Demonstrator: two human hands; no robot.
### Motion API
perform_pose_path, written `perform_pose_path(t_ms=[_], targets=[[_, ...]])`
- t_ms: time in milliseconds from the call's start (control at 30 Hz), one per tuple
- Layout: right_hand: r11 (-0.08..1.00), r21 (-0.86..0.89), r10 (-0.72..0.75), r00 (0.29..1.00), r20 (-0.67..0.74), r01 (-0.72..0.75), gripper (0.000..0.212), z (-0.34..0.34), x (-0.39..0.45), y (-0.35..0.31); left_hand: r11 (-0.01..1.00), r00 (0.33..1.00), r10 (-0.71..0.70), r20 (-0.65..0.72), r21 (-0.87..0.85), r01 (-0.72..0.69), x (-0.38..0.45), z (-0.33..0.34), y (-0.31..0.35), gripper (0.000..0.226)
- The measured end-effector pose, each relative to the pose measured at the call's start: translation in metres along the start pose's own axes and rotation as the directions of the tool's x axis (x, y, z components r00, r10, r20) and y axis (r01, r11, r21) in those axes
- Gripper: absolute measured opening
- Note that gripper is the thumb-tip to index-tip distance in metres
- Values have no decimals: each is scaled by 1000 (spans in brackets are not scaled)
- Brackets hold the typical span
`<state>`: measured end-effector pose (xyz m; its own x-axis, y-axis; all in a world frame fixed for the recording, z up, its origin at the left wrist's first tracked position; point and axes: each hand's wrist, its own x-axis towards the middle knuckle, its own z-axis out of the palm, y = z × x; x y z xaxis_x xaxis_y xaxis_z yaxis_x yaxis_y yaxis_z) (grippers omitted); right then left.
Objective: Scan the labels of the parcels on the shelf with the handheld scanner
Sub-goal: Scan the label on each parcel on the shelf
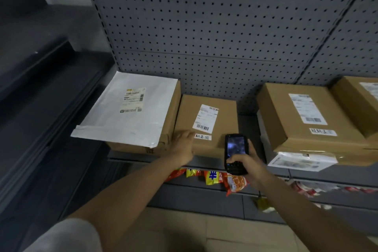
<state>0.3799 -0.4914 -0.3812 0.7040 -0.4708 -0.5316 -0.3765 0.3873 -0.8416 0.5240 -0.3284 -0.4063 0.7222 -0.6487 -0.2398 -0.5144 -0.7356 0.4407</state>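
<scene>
Right hand (pixel 248 164) at 5 o'clock of centre, fingers curled round the scanner (pixel 235 153), thumb on its keypad; scanner upright-ish, screen lit, sitting just in front of the middle box (pixel 206 125) at its near right corner; left hand (pixel 182 147) at 6 o'clock, palm down, fingers relaxed and resting flat on the near left edge of the middle box, gripping nothing; middle box label (pixel 205 117) faces up, barcodes visible, just at 1 o'clock of the left hand; a small white strip (pixel 202 136) with handwriting lies below the label, touching the left fingertips; at 9 o'clock a white mailer (pixel 126 108) lies on top of a left box (pixel 167 116), overhanging its left side, own label up; at 3 o'clock a right box (pixel 306 116) with label and strip on top, stacked on flat packages (pixel 300 161); a further box (pixel 360 100) at the far right edge, touching it; all on the shelf (pixel 204 162) against a pegboard (pixel 214 26); snack packets (pixel 214 178) on the lower tier at 6 o'clock, under the scanner.
</scene>
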Motion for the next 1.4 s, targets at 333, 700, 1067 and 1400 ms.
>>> perform_pose_path(t_ms=[333, 700, 1067, 1400], targets=[[1000, 3, 3, 998, -55, -3, 83, -7, 5, 6, 992, 998, 4, 60, 126, -12, 13, 15, -11, 78], [998, 54, 29, 997, -71, -25, 77, -15, -13, 3, 985, 991, 131, -14, 115, -128, -13, 17, 8, 55], [999, 31, 46, 998, -51, -44, 85, -21, -19, 8, 994, 998, -24, 58, 107, 18, 9, 20, -6, 116], [999, 39, 6, 998, -64, -4, 82, -17, -21, 11, 994, 984, -63, 168, -72, 76, 25, 26, -22, 139]])
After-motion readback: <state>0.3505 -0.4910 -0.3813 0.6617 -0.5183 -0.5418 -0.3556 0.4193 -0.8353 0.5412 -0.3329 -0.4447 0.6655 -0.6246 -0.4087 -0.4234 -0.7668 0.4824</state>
